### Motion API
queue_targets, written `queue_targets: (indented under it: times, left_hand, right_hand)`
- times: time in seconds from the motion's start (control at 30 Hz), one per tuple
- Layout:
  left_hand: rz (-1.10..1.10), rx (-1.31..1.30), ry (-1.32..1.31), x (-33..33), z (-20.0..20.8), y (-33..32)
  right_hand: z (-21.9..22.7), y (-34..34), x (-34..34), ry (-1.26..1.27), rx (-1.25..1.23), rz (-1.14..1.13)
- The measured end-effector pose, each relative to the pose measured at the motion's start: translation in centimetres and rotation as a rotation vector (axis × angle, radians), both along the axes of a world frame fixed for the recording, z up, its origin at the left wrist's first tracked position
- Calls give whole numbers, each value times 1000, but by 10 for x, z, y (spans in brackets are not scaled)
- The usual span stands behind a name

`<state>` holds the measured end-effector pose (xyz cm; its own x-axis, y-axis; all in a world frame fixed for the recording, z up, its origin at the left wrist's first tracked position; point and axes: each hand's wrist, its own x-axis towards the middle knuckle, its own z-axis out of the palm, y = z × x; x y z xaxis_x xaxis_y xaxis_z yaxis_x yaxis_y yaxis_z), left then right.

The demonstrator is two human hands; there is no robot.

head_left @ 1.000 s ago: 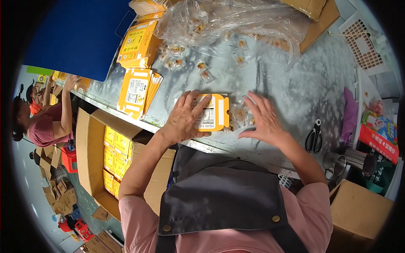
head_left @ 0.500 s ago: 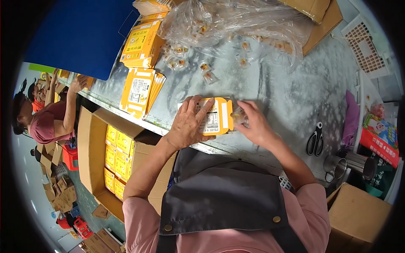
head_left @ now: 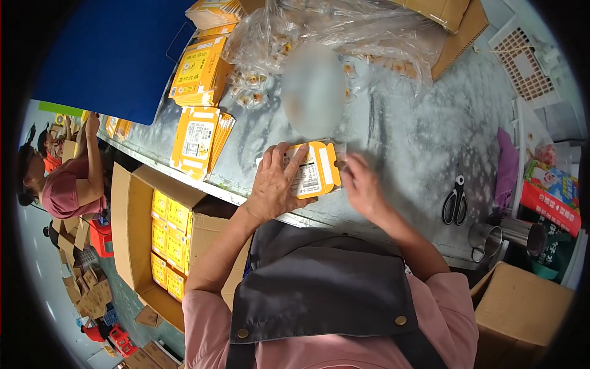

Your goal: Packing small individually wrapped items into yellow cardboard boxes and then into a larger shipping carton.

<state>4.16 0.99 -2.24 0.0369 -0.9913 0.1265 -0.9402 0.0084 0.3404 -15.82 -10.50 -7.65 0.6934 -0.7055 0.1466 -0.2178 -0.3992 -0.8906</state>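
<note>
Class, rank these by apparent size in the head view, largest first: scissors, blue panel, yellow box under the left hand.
1. Blue panel
2. Yellow box, partly covered by the left hand
3. Scissors

Both bare forearms, the left and the right, angle forward and inward from bent elbows. The left hand is palm down, its fingers spread and lightly curved. The right hand, near but apart, has its fingers bent and bunched, turned leftward.
</note>
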Motion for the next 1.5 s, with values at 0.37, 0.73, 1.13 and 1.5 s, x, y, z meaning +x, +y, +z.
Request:
queue_targets:
  times: [0.37,0.73,1.13,1.5]
  left_hand:
    - [195,-123,114,-7,6,16]
    - [492,-400,248,-56,-12,-42]
    - [264,-439,951,-38,5,-22]
    - [443,-474,987,-45,2,-1]
  right_hand:
    - [42,-22,-16,-116,388,16]
    - [24,19,8,-389,428,-125]
    - [47,-3,18,-427,288,22]
    - [51,-1,28,-346,33,-38]
